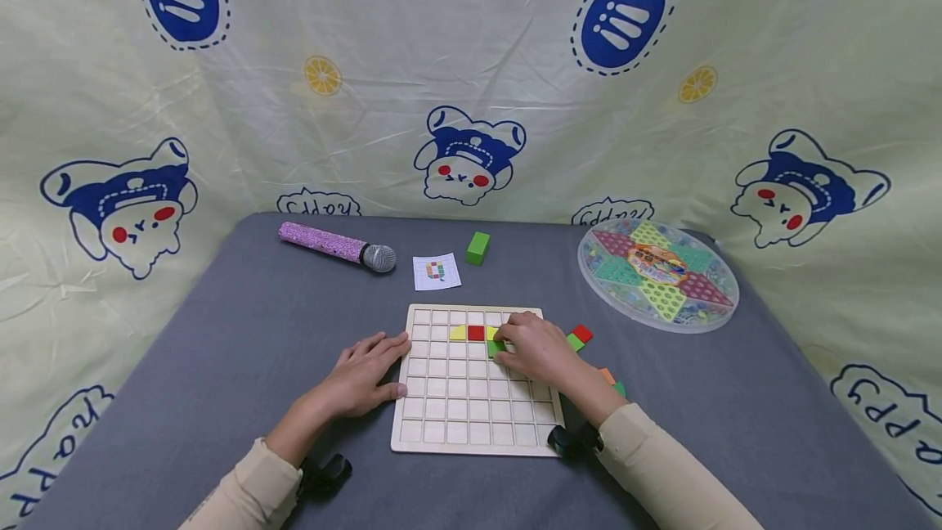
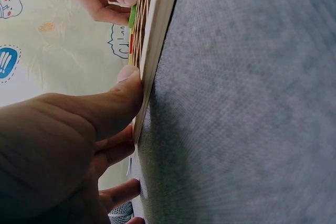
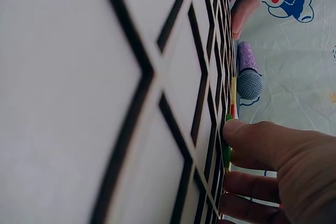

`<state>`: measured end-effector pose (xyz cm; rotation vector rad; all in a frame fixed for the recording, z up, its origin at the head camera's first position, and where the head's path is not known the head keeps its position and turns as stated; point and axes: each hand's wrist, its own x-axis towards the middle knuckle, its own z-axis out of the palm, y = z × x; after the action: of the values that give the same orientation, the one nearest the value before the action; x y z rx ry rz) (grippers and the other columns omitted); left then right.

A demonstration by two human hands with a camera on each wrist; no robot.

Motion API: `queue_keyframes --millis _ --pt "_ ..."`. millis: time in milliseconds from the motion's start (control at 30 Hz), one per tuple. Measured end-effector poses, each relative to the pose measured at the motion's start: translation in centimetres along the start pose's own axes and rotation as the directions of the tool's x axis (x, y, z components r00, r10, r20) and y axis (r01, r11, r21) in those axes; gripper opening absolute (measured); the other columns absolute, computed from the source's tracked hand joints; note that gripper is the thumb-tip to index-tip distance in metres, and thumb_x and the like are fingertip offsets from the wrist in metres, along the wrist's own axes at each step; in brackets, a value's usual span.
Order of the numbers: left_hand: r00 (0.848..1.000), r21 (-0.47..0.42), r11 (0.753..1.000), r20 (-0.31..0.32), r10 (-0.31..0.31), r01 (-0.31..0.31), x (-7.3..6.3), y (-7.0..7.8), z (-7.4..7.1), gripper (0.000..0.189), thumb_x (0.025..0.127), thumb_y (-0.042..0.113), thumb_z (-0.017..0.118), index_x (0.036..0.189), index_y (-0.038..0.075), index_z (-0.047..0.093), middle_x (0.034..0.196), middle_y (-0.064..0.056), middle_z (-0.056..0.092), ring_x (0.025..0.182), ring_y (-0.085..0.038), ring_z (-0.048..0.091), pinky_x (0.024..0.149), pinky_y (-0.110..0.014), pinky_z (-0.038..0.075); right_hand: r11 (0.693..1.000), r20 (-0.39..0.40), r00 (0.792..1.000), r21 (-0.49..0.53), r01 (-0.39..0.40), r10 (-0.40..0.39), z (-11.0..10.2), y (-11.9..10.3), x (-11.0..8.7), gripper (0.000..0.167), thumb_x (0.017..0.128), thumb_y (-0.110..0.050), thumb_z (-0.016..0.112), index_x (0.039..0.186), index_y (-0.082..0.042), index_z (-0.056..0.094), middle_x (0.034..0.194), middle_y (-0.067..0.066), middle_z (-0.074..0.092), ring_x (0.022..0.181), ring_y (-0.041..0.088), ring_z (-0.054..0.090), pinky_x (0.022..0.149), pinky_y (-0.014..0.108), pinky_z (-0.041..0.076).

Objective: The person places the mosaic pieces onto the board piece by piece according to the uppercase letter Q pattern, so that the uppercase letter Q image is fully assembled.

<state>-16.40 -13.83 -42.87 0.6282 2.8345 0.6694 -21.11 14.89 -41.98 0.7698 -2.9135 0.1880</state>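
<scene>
A wooden grid board lies on the grey table. My left hand rests against its left edge, thumb and fingers extended; the left wrist view shows the thumb on the rim. My right hand is over the upper right of the grid and pinches a green tile, also seen under the thumb in the right wrist view. One row above it are a yellow tile, a red tile and another yellow tile, partly covered by my right fingers.
Red and orange tiles lie beside green ones right of the board, partly behind my right arm. Behind the board are a pattern card, a green block, a purple microphone and a round Chinese checkers box.
</scene>
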Motion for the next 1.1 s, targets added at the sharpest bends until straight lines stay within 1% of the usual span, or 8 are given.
queue_keyframes --millis 167,300,433,567,600,767,900,1100 --pt "1.000 -0.001 1.000 0.000 -0.003 0.003 0.0 0.0 0.0 0.064 0.090 0.030 0.063 0.146 0.012 0.037 0.154 -0.005 0.033 0.143 -0.037 0.024 0.106 -0.063 0.022 1.000 0.001 1.000 0.000 -0.007 0.007 0.0 0.0 0.0 0.021 0.077 -0.030 0.076 0.094 -0.019 0.074 0.089 -0.003 0.063 0.086 0.014 0.057 0.063 0.030 0.047" --pt "1.000 -0.004 1.000 0.004 -0.008 0.008 -0.1 0.0 0.0 0.065 0.090 0.030 0.063 0.146 0.012 0.037 0.154 -0.005 0.033 0.143 -0.037 0.023 0.106 -0.063 0.021 1.000 -0.011 1.000 0.012 0.013 -0.013 0.0 0.1 -0.2 0.021 0.077 -0.031 0.076 0.094 -0.018 0.074 0.090 -0.002 0.063 0.087 0.015 0.057 0.063 0.030 0.047" --pt "1.000 -0.006 1.000 0.005 -0.009 0.009 -0.1 0.1 0.0 0.065 0.090 0.030 0.063 0.146 0.012 0.037 0.154 -0.005 0.033 0.143 -0.037 0.023 0.106 -0.063 0.021 0.998 -0.030 0.999 0.042 0.043 -0.042 -0.3 0.7 -0.5 0.024 0.077 -0.030 0.077 0.096 -0.016 0.074 0.093 -0.001 0.065 0.088 0.016 0.055 0.074 0.034 0.050" --pt "1.000 -0.004 1.000 0.000 -0.010 0.010 0.0 0.1 -0.1 0.065 0.089 0.030 0.063 0.146 0.012 0.037 0.154 -0.005 0.033 0.143 -0.037 0.023 0.106 -0.063 0.021 0.998 -0.027 0.999 0.057 0.041 -0.040 -1.0 1.8 -1.0 0.027 0.079 -0.029 0.075 0.101 -0.014 0.073 0.099 0.002 0.066 0.090 0.018 0.053 0.081 0.037 0.047" --pt "1.000 -0.003 1.000 -0.001 -0.010 0.010 0.0 0.1 -0.1 0.065 0.089 0.030 0.063 0.146 0.012 0.037 0.154 -0.005 0.033 0.143 -0.037 0.023 0.107 -0.063 0.021 0.998 -0.021 0.999 0.056 0.034 -0.033 -1.1 2.1 -1.2 0.027 0.080 -0.029 0.075 0.102 -0.014 0.073 0.100 0.002 0.066 0.090 0.018 0.052 0.078 0.037 0.046" --pt "1.000 -0.005 1.000 0.006 -0.015 0.015 0.0 0.1 -0.2 0.065 0.090 0.031 0.063 0.146 0.012 0.036 0.154 -0.005 0.033 0.143 -0.037 0.023 0.107 -0.063 0.020 0.999 0.005 1.000 0.048 0.020 -0.021 -1.7 3.7 -2.1 0.030 0.081 -0.031 0.074 0.106 -0.014 0.071 0.102 0.003 0.064 0.090 0.018 0.049 0.077 0.036 0.043" --pt "1.000 -0.004 1.000 0.013 -0.018 0.018 0.0 0.1 -0.1 0.065 0.090 0.031 0.063 0.146 0.012 0.036 0.154 -0.005 0.032 0.143 -0.037 0.022 0.107 -0.063 0.021 0.999 -0.010 0.999 0.033 0.041 -0.041 -1.6 5.3 -2.9 0.030 0.080 -0.030 0.075 0.106 -0.014 0.071 0.101 0.004 0.063 0.088 0.018 0.047 0.075 0.037 0.041" --pt "1.000 -0.006 1.000 0.017 -0.016 0.016 0.0 0.1 0.0 0.065 0.089 0.031 0.063 0.146 0.012 0.036 0.154 -0.005 0.033 0.143 -0.037 0.023 0.107 -0.063 0.020 1.000 -0.008 1.000 0.022 0.006 -0.006 -1.6 7.1 -4.0 0.029 0.080 -0.028 0.075 0.104 -0.014 0.071 0.103 0.006 0.061 0.095 0.023 0.049 0.082 0.043 0.043"
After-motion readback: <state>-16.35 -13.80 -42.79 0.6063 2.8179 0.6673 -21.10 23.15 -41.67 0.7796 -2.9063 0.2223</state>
